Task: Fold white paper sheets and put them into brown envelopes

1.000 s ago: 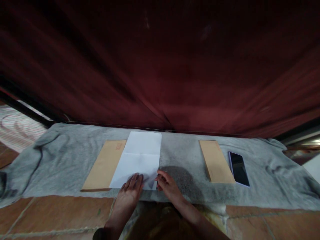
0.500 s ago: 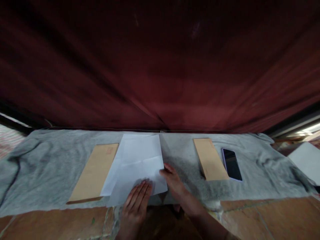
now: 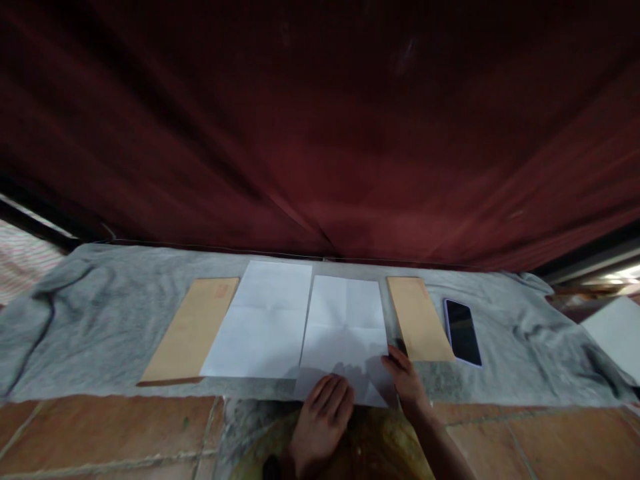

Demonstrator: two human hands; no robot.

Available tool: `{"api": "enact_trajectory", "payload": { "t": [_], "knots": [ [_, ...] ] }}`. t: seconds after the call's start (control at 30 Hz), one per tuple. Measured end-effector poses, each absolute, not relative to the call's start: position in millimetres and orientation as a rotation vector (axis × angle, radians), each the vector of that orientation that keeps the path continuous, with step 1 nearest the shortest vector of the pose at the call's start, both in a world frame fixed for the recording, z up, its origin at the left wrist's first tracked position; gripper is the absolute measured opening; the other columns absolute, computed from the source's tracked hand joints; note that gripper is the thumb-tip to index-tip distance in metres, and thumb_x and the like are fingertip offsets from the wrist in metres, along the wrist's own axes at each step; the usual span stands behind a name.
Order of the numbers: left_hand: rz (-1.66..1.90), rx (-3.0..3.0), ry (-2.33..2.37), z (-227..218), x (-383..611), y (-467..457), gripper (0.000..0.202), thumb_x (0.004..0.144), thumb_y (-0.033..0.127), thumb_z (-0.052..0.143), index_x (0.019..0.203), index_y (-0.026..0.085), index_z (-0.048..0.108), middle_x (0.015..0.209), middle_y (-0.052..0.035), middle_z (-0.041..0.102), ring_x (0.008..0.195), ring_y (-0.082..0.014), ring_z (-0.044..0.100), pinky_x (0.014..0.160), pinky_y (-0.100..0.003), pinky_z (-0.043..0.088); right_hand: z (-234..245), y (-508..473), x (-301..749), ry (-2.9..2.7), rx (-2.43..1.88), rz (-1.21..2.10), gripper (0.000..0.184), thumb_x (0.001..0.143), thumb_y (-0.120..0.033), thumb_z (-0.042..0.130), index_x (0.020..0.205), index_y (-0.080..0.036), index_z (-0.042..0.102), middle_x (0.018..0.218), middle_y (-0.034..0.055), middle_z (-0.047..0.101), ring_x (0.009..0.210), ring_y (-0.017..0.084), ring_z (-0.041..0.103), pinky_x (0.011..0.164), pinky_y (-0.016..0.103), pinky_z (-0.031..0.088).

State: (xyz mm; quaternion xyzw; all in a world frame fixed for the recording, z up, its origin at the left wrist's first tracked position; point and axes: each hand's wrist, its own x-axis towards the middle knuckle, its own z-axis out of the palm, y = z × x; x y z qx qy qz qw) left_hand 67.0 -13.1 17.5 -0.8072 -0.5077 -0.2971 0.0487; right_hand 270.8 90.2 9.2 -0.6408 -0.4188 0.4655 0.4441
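A creased white sheet of paper (image 3: 345, 310) lies in the middle of the grey cloth, its near edge reaching the cloth's front. My left hand (image 3: 323, 420) is at this near edge, fingers together and bent over the paper, thumb hidden. At the sheet's lower right edge, my right hand (image 3: 406, 380) pinches it between thumb and fingers. Just left of it lies a second white sheet (image 3: 260, 320), also with fold lines. A brown envelope (image 3: 193, 327) is partly under that second sheet's left side. Another brown envelope (image 3: 423, 320) rests right of my right hand.
A phone with a purple case (image 3: 463, 331) lies beside the right envelope. The grey cloth (image 3: 515, 347) covers a long ledge edged by orange tiles (image 3: 125, 433). Behind hangs a dark red curtain (image 3: 320, 147). A white object (image 3: 615, 337) stands at the far right.
Both hands have moved right with the creased sheet, sliding it off the second sheet, which now shows almost whole. The view has shifted and tilted slightly.
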Motion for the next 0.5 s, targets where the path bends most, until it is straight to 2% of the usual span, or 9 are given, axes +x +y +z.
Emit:
{"api": "enact_trajectory", "payload": {
  "t": [0.07,0.17,0.23,0.33,0.5],
  "knots": [
    [-0.906,-2.508,-1.603,20.7,65.5,-13.8,0.023,0.099,0.029,0.053,0.111,0.022,0.071,0.112,-0.0073,0.074,0.106,-0.0207,0.069,0.101,-0.038,0.054,4.8,91.0,271.4,-1.078,-1.59,1.213,0.044,0.057,-0.055,0.079,0.083,-0.019,0.078,0.084,0.0088,0.077,0.082,0.029,0.069,0.079,0.041,0.056],
    [-0.961,-2.499,-1.727,26.7,54.7,-13.4,0.029,0.096,0.044,0.058,0.11,0.022,0.071,0.115,-0.0082,0.074,0.108,-0.0246,0.069,0.094,-0.041,0.058,1.0,92.4,271.4,-1.121,-1.63,1.233,0.045,0.063,-0.056,0.074,0.087,-0.018,0.076,0.089,0.0097,0.076,0.088,0.029,0.069,0.085,0.042,0.053],
    [-0.993,-2.424,-1.866,27.8,44.0,-10.8,0.027,0.097,0.04,0.056,0.113,0.023,0.071,0.119,-0.0082,0.073,0.109,-0.0249,0.069,0.092,-0.042,0.06,-0.1,93.1,272.0,-1.136,-1.662,1.178,0.045,0.066,-0.054,0.073,0.092,-0.019,0.075,0.092,0.0092,0.076,0.091,0.029,0.068,0.088,0.043,0.051],
    [-1.048,-2.264,-2.109,24.1,28.2,-3.3,0.027,0.099,0.028,0.05,0.12,0.024,0.067,0.126,-0.0088,0.069,0.114,-0.0237,0.067,0.094,-0.043,0.06,-0.1,92.9,273.9,-1.144,-1.652,1.163,0.043,0.068,-0.052,0.072,0.096,-0.02,0.074,0.09,0.0066,0.075,0.087,0.028,0.067,0.084,0.042,0.051],
    [-1.211,-2.179,-2.28,15.2,14.8,7.0,0.032,0.099,0.026,0.05,0.128,0.022,0.061,0.131,-0.0103,0.065,0.121,-0.0229,0.064,0.1,-0.043,0.058,-0.8,90.2,278.7,-1.079,-1.644,1.204,0.039,0.063,-0.053,0.078,0.083,-0.02,0.074,0.077,0.0054,0.071,0.075,0.025,0.063,0.074,0.038,0.05]
  ]
}}
